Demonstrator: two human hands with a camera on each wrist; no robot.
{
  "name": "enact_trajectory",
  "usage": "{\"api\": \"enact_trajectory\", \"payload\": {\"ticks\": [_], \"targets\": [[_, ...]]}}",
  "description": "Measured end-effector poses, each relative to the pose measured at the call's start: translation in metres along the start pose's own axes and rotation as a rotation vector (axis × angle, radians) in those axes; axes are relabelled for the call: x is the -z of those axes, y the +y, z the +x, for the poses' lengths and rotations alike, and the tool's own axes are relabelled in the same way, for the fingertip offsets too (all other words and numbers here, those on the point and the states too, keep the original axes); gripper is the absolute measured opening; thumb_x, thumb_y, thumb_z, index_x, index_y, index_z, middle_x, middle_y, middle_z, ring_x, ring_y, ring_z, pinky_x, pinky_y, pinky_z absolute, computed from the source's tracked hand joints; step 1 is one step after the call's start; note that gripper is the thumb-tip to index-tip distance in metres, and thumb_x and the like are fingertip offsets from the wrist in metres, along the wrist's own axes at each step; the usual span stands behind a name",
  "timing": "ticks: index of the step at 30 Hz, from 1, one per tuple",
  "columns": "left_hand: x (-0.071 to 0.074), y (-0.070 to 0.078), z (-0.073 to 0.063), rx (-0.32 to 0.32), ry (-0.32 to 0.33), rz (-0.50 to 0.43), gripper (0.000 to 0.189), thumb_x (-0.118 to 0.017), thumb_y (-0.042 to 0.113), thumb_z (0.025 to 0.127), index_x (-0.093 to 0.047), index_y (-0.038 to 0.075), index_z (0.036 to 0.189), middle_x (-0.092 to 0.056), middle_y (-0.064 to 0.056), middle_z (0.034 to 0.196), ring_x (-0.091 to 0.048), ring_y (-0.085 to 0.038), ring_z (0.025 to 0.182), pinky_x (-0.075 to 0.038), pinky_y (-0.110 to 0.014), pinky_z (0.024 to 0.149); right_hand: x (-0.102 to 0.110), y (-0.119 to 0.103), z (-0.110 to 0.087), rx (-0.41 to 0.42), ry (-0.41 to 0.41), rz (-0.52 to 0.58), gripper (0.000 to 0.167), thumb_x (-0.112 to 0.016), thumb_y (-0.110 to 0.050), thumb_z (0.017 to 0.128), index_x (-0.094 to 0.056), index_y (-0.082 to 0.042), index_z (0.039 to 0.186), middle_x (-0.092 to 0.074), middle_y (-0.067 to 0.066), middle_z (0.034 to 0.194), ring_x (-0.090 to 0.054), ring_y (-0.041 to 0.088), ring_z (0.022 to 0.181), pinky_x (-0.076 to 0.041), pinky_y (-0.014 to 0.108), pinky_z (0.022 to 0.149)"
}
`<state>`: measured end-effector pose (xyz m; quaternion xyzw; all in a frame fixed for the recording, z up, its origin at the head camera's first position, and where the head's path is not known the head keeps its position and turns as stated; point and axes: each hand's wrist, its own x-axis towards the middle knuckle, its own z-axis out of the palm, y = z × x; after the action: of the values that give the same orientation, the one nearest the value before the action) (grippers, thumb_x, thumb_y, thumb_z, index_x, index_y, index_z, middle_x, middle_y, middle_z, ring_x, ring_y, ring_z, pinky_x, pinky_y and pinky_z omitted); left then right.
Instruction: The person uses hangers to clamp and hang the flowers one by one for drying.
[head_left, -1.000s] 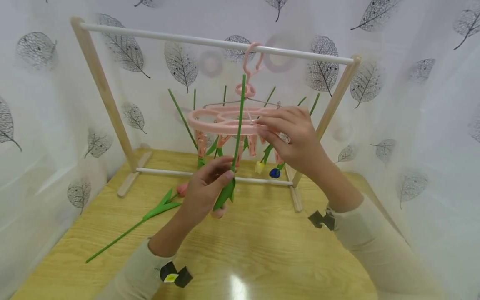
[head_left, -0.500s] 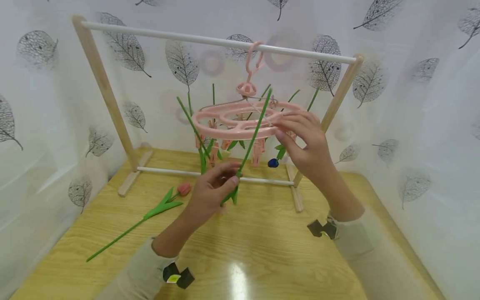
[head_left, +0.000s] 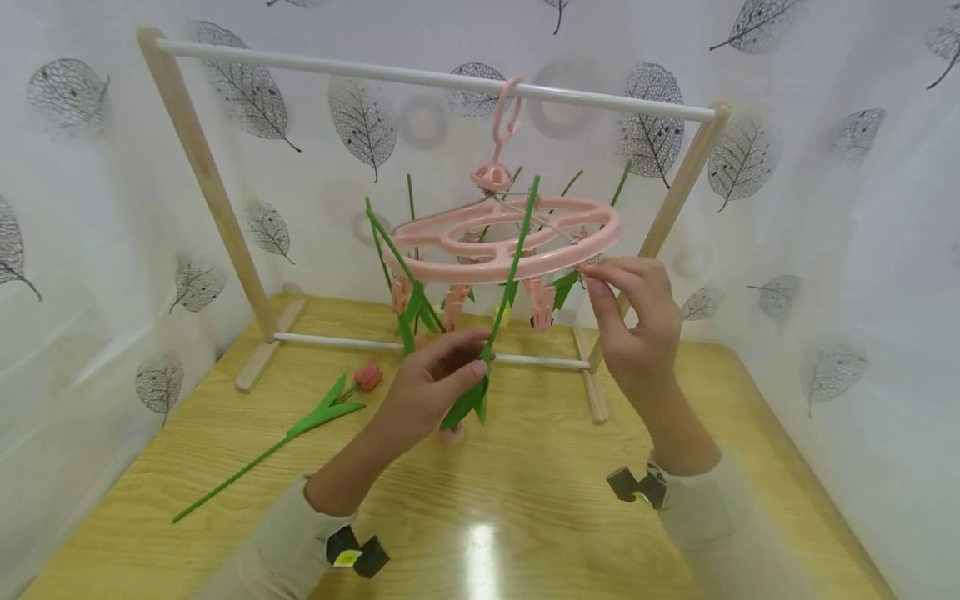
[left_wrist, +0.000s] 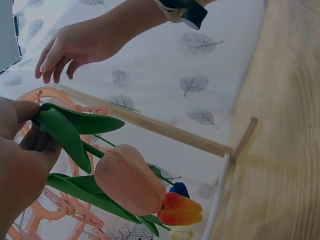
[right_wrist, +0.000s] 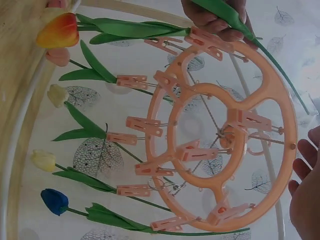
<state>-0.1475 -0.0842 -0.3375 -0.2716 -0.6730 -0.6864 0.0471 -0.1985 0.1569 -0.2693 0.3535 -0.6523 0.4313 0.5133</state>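
My left hand [head_left: 435, 379] pinches an artificial tulip [head_left: 517, 242] just above its leaves. Its stem points up past the ring and its peach bloom [left_wrist: 129, 177] hangs down. A round pink clip hanger [head_left: 495, 271] hangs in front of me. My right hand [head_left: 641, 317] is at the hanger's right rim, fingers loosely bent; the right wrist view shows its fingertips beside the ring with nothing in them. Clothespins hold several tulips bloom-down, including an orange-yellow one [right_wrist: 57, 30], a pale yellow one [right_wrist: 44, 160] and a blue one [right_wrist: 54, 201].
A white rail [head_left: 615, 102] on wooden posts [head_left: 202, 183] carries the hanger's hook. A low white bar [head_left: 337, 342] joins the posts near the table [head_left: 570, 517]. Another tulip with a pink bloom [head_left: 367, 377] lies on the left. A leaf-print curtain [head_left: 787, 225] surrounds the table.
The hanger has turned, its clipped tulips shifting round. My right hand has moved right and down along its rim. My left hand, with its tulip, has shifted slightly right.
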Motion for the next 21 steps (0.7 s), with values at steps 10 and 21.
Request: {"api": "enact_trajectory", "payload": {"ticks": [10,21], "targets": [[-0.004,0.0,-0.001,0.025,0.0,-0.019,0.037,-0.064,0.011,0.1,-0.061,0.011,0.137,-0.066,-0.016,0.123,-0.066,-0.017,0.102,-0.057,-0.025,0.084,-0.009,0.012,-0.024,-0.263,-0.17,0.1,0.028,-0.072,0.011,0.086,-0.069,0.004,0.113,-0.067,0.019,0.111,-0.061,0.017,0.102,-0.05,0.02,0.084],[-0.005,0.0,-0.001,0.008,-0.018,-0.017,0.037,-0.062,0.011,0.101,-0.06,0.011,0.138,-0.063,-0.021,0.124,-0.065,-0.019,0.106,-0.056,-0.025,0.086,-0.019,0.015,-0.029,-0.379,-0.215,0.133,0.012,-0.075,-0.001,0.089,-0.068,0.001,0.099,-0.065,0.015,0.11,-0.06,0.012,0.102,-0.051,0.02,0.082]]}}
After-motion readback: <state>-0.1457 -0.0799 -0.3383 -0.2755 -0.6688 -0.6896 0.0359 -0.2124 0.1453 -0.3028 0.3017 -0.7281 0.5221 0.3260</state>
